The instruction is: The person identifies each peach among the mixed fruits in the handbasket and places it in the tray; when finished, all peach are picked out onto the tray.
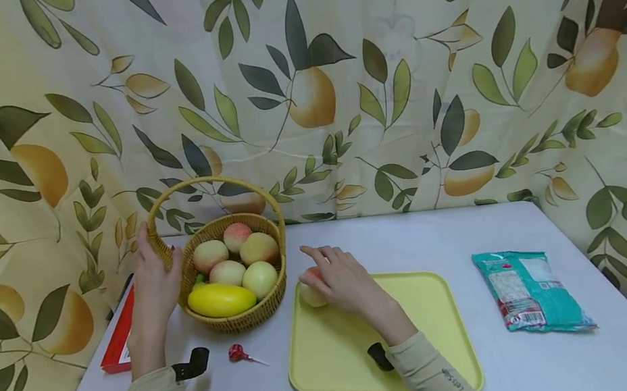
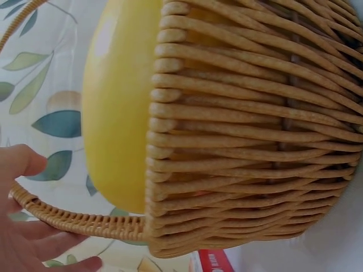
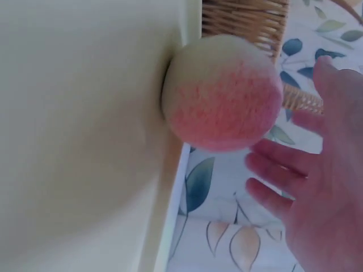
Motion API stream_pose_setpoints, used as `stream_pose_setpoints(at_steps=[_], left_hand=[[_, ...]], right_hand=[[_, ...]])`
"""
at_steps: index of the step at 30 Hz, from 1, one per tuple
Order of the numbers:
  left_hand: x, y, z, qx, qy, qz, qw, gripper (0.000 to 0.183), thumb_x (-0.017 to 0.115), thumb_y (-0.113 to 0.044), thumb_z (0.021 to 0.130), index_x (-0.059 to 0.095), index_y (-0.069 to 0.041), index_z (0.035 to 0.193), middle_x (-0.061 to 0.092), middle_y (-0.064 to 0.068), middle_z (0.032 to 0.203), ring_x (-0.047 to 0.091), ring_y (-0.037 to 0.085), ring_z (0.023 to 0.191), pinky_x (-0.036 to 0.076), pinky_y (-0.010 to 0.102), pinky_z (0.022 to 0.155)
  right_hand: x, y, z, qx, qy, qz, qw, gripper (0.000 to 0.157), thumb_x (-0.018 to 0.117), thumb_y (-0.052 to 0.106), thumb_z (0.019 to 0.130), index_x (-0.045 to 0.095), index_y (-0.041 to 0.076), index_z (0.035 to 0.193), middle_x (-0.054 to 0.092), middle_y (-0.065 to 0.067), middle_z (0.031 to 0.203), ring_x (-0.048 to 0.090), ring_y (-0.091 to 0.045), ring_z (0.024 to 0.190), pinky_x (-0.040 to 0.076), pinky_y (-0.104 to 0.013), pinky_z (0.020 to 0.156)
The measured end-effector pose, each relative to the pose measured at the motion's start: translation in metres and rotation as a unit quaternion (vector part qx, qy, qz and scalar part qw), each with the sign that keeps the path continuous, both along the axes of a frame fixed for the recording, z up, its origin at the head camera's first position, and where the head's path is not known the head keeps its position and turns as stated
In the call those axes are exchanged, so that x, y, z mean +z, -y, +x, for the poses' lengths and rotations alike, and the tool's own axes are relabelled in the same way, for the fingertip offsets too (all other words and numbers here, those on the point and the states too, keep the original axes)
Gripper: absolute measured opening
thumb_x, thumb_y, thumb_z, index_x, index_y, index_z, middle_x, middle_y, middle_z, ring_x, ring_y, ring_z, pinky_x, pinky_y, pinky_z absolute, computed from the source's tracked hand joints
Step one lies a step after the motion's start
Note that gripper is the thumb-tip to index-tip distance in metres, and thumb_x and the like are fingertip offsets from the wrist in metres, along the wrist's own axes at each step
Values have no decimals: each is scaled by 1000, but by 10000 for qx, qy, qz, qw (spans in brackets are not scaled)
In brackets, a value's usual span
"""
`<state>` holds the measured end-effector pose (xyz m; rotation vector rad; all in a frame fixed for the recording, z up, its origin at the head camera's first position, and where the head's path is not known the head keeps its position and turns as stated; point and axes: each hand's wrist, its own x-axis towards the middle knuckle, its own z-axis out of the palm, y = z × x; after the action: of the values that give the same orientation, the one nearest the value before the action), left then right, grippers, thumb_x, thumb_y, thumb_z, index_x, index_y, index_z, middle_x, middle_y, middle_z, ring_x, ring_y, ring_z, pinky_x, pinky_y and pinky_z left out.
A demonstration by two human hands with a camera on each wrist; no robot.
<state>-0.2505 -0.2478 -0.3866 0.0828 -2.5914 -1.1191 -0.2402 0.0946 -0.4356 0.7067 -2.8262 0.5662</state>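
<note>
A woven basket with a tall arched handle holds several peaches and a smooth yellow fruit. My left hand holds the left side of that handle; in the left wrist view the handle runs between thumb and fingers. A pink-and-cream peach lies at the far left corner of the yellow tray, close to the basket. Over it is my right hand, fingers spread and extended. The right wrist view shows a gap between most fingers and the peach.
A red-wrapped lollipop lies in front of the basket. A red box sits by the table's left edge, partly behind the left arm. Right of the tray lies a teal snack bag. A patterned curtain hangs behind the table.
</note>
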Motion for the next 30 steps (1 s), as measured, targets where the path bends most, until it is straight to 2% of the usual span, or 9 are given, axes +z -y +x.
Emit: stream_pose_setpoints(at_steps=[4, 8, 11, 15, 19, 24, 27, 30], left_hand=[[2, -7, -5, -253, 144, -98, 9995, 85, 48, -41, 107, -13, -22, 164, 23, 33, 165, 40, 59, 141, 37, 73, 110], [6, -10, -5, -293, 286, -160, 9990, 88, 47, -43, 107, -17, -23, 163, 15, 31, 169, 37, 60, 143, 35, 73, 113], [10, -6, -1, -254, 384, -205, 9987, 89, 45, -44, 107, -20, -23, 163, 11, 31, 169, 38, 60, 141, 36, 74, 112], [11, 1, 6, -225, 569, -233, 9979, 89, 43, -46, 107, -23, -21, 162, 7, 32, 169, 37, 62, 141, 35, 75, 112], [9, 2, 7, -226, 601, -189, 9978, 90, 43, -48, 107, -24, -24, 162, 5, 30, 170, 35, 62, 142, 34, 75, 112], [5, 5, 7, -238, 542, -225, 9980, 90, 44, -45, 107, -25, -24, 162, 7, 30, 170, 43, 62, 135, 40, 74, 108], [5, 5, 6, -257, 535, -248, 9979, 90, 44, -43, 108, -25, -25, 161, 6, 28, 171, 45, 63, 133, 41, 74, 107], [8, 6, 5, -262, 499, -280, 9980, 90, 45, -42, 107, -25, -24, 162, 6, 29, 171, 44, 63, 133, 39, 75, 108]], right_hand=[[3, 2, 4, 77, -60, -77, 9999, 62, 43, 54, 106, 37, 21, 158, 53, -12, 149, 52, -32, 138, 45, -52, 114], [12, 15, 5, 299, -103, -100, 9995, 62, 45, 54, 106, 38, 22, 158, 50, -11, 153, 52, -32, 139, 44, -52, 116], [22, 37, 0, 628, -196, 77, 9978, 63, 46, 56, 105, 39, 23, 158, 49, -12, 155, 52, -33, 140, 44, -52, 116], [35, 76, -6, 1111, -269, 619, 9915, 63, 43, 59, 105, 38, 25, 158, 45, -12, 159, 48, -32, 144, 42, -50, 119], [45, 112, -22, 1329, -168, 1104, 9848, 64, 38, 62, 105, 34, 29, 160, 40, -10, 163, 45, -30, 147, 40, -49, 122], [45, 143, -51, 1259, 352, 1601, 9784, 65, 37, 59, 106, 27, 30, 163, 34, -10, 167, 37, -29, 153, 36, -50, 124], [43, 146, -68, 929, 729, 1694, 9785, 64, 36, 57, 108, 24, 29, 164, 31, -10, 168, 32, -30, 155, 34, -52, 125], [45, 141, -76, 540, 1138, 1622, 9787, 62, 35, 52, 109, 25, 25, 164, 28, -15, 168, 29, -36, 156, 34, -53, 125]])
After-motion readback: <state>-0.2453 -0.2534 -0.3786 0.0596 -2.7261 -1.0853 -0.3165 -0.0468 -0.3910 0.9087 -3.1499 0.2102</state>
